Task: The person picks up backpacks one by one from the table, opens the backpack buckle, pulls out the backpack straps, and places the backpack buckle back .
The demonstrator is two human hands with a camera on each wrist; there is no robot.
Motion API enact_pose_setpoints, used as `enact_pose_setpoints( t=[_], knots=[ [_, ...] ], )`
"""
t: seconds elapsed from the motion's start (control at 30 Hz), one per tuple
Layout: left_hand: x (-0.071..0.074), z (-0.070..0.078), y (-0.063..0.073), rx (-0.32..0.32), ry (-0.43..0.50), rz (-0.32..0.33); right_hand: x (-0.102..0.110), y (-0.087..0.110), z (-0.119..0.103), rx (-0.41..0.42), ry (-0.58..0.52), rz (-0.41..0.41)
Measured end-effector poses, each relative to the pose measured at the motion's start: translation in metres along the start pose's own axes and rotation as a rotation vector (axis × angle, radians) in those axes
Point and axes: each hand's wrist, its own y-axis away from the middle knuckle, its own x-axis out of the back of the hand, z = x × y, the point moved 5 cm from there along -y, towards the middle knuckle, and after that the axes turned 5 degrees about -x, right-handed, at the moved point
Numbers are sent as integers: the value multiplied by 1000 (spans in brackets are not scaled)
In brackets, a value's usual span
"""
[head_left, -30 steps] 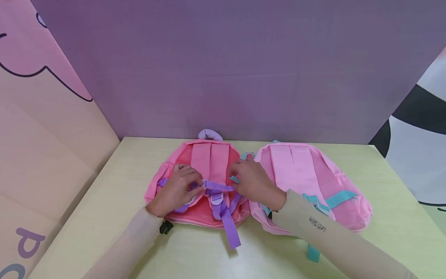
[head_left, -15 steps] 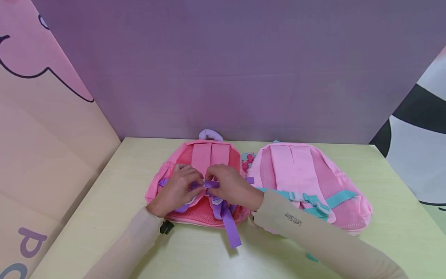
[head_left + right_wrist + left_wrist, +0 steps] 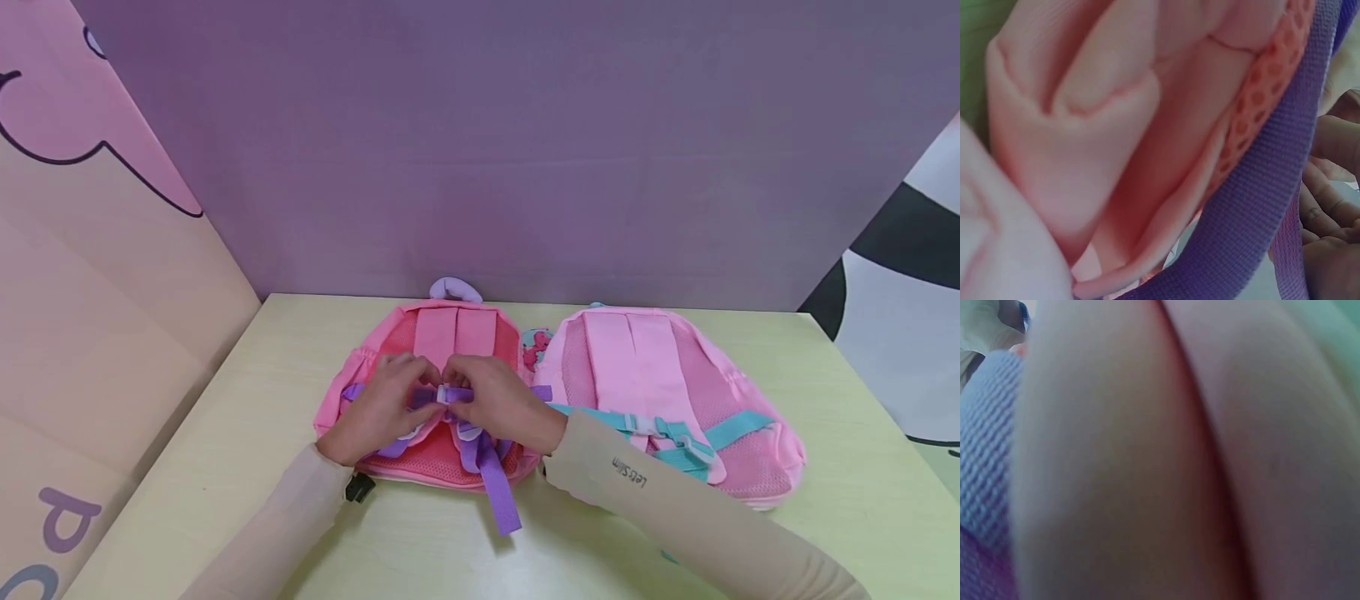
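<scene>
A coral-pink backpack [image 3: 472, 329] lies with its strap side up in the head view. A purple strap [image 3: 540, 392] crosses it, with a pale buckle [image 3: 442, 394] in the middle. My left hand [image 3: 386, 408] pinches the strap just left of the buckle, and my right hand [image 3: 498, 402] pinches it just to the right. Fingertips nearly meet around the buckle and partly cover it. Blurred fingers [image 3: 1104, 456] fill most of the left wrist view, beside pale purple webbing [image 3: 988, 450]. In the right wrist view, purple webbing [image 3: 1254, 169] runs past pink fabric.
To the right lies a light-pink backpack [image 3: 637, 350] with a turquoise strap [image 3: 600, 412] across it. A purple strap end [image 3: 501, 500] hangs over the table [image 3: 420, 558]. A black clip [image 3: 359, 487] sits near my left wrist. A purple panel [image 3: 480, 167] stands behind.
My right hand has moved left and come close to the buckle on the purple strap. The turquoise strap now shows across the light-pink backpack. My left hand has barely moved.
</scene>
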Motion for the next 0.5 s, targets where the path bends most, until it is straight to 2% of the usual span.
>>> enact_pose_setpoints(
  t=[0.17,0.5],
  knots=[
    [-3,-1,-1,50,13,-36,0,0,2,2,-15,16],
    [-4,0,-3,83,14,-54,0,2,4,-15,-6,18]
  ],
)
